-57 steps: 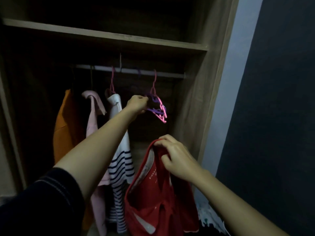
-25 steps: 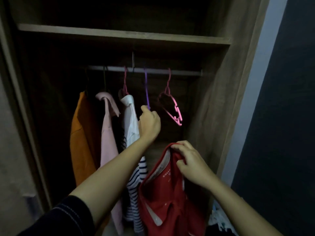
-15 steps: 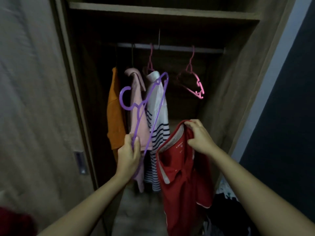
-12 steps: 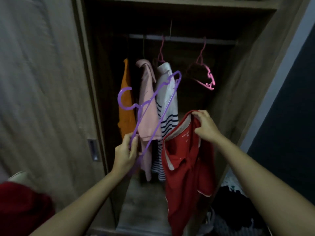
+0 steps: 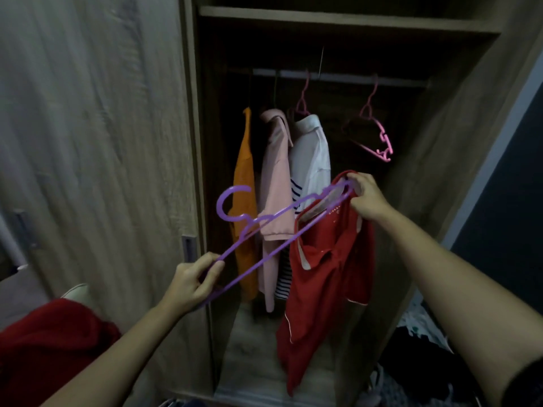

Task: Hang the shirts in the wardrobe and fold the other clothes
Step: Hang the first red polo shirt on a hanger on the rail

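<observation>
My left hand (image 5: 192, 282) grips one end of a purple hanger (image 5: 264, 233), which slants up to the right. Its far end reaches into the collar of a red polo shirt (image 5: 326, 265). My right hand (image 5: 367, 198) pinches that collar at the top and the shirt hangs down from it. Behind, in the open wardrobe, an orange shirt (image 5: 245, 201), a pink shirt (image 5: 276, 183) and a white striped shirt (image 5: 311, 160) hang from the rail (image 5: 338, 79). An empty pink hanger (image 5: 376, 133) hangs at the right of the rail.
The closed wardrobe door (image 5: 102, 142) fills the left. A red cloth heap (image 5: 50, 348) lies at lower left. Dark and patterned clothes (image 5: 420, 362) lie at lower right beside the wardrobe's side wall. A shelf (image 5: 338, 22) runs above the rail.
My left hand took the purple hanger off the rail and brought it down. The hanger has tilted flatter, and its end now meets the red shirt's collar in my right hand.
</observation>
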